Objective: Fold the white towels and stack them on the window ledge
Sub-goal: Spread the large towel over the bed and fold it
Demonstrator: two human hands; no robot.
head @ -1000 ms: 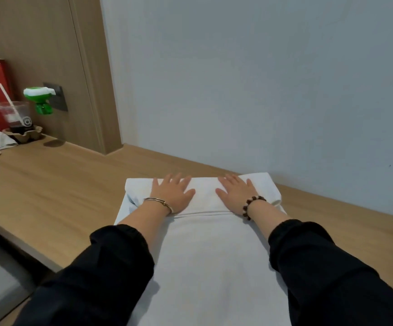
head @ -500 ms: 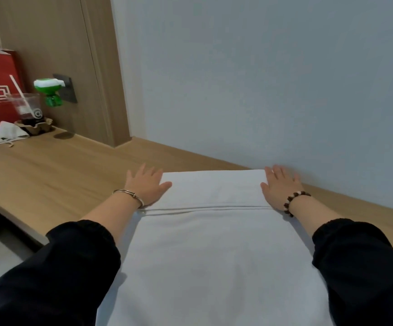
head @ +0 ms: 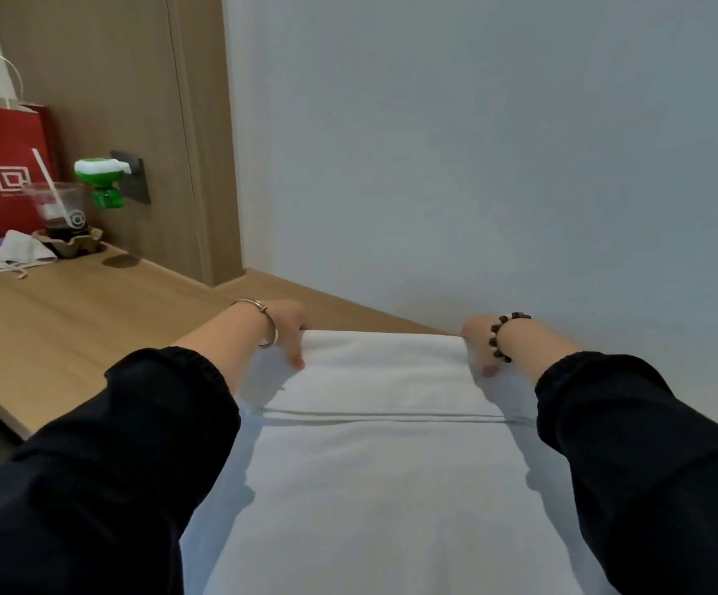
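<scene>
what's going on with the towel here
A person in black sleeves is folding a white towel laid on a wooden ledge against the wall. The left hand grips the towel's far left corner and the right hand its far right corner, thumbs on top. The far end is already folded over once. No finished stack is in view.

"How's the light in here?"

"Soft and even, rather dim. It gives a cool grey-blue cast to the wall behind the towel."

"Any shadows?"

"Faint, blurry-edged ones on the towel, beneath the black sleeves. There's also a darker oval on the surface far left of the towel, under the green gadget."

"Is it sharp?"

"Slightly soft all over. The sleeves are flat black with hardly any detail. Left of the towel the wood panel leans, bent by the wide lens."
</scene>
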